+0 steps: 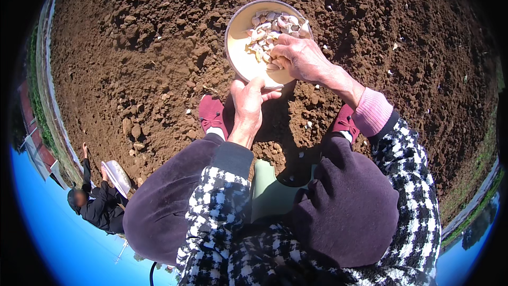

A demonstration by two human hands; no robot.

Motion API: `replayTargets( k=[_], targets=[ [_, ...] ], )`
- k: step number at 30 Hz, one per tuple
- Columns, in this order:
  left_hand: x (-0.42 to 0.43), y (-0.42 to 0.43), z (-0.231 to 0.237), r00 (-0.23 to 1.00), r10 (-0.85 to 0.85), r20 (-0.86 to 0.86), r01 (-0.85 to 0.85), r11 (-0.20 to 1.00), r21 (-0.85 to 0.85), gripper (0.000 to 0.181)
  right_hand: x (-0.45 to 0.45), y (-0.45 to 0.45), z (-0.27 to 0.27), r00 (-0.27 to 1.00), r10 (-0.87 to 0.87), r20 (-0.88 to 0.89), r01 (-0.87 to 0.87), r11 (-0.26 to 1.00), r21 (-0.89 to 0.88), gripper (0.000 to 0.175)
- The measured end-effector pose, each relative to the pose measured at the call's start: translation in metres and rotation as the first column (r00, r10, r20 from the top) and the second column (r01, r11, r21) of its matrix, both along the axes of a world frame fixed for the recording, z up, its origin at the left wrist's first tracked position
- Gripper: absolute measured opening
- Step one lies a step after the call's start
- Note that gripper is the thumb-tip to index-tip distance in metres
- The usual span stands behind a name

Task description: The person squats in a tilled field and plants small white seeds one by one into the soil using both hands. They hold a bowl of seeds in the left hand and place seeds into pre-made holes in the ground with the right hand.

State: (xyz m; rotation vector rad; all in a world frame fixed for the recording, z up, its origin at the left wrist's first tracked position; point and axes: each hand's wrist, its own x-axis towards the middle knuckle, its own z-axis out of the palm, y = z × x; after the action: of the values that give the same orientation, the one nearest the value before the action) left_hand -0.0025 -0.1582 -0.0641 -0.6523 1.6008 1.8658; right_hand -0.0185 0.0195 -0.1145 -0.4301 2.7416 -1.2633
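My left hand [248,101] grips the near rim of a round, pale yellow bowl [243,57], thumb on top and fingers beneath. Loose garlic cloves [264,31] fill the bowl's far and right side, while bare yellow shows on its left. Over the right rim reaches my right hand [299,55], its fingertips down among the cloves. Whether those fingers are pinched on a clove cannot be made out. The bowl is held above the tilled soil, between and beyond my feet.
Brown, cloddy soil [166,55] surrounds me, with single cloves [390,72] scattered on it, mostly to the right. My maroon shoes [212,113] stand either side of a pale green seat [266,190]. At far left, another person [101,206] holds a white container [118,176].
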Motion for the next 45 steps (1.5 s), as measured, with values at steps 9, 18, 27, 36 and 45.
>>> replayTargets(
  k=[9, 18, 27, 36, 45],
  targets=[
    [0.008, 0.008, -0.006, 0.998, -0.06, -0.011, 0.061, 0.997, 0.04, 0.029, 0.019, -0.015, -0.012, 0.981, -0.185, 0.064, 0.171, 0.97, 0.171, 0.016],
    [0.009, 0.015, -0.017, 0.997, -0.073, 0.038, 0.071, 0.995, 0.073, 0.026, 0.019, 0.019, 0.001, 0.919, -0.147, 0.366, 0.269, 0.913, -0.308, 0.014],
    [-0.01, 0.008, -0.025, 0.997, 0.021, 0.069, -0.02, 1.0, -0.013, 0.032, -0.003, 0.067, -0.003, 0.766, 0.157, 0.624, 0.576, 0.266, -0.773, 0.017],
    [-0.038, 0.014, -0.036, 0.996, 0.067, 0.062, -0.067, 0.998, -0.009, 0.034, -0.038, 0.106, -0.024, 0.807, 0.079, 0.586, 0.571, 0.155, -0.806, 0.016],
    [-0.05, 0.023, -0.037, 0.998, 0.06, 0.021, -0.06, 0.998, -0.015, 0.031, -0.038, 0.096, -0.002, 0.952, -0.138, 0.273, 0.306, 0.385, -0.871, 0.025]
  ],
)
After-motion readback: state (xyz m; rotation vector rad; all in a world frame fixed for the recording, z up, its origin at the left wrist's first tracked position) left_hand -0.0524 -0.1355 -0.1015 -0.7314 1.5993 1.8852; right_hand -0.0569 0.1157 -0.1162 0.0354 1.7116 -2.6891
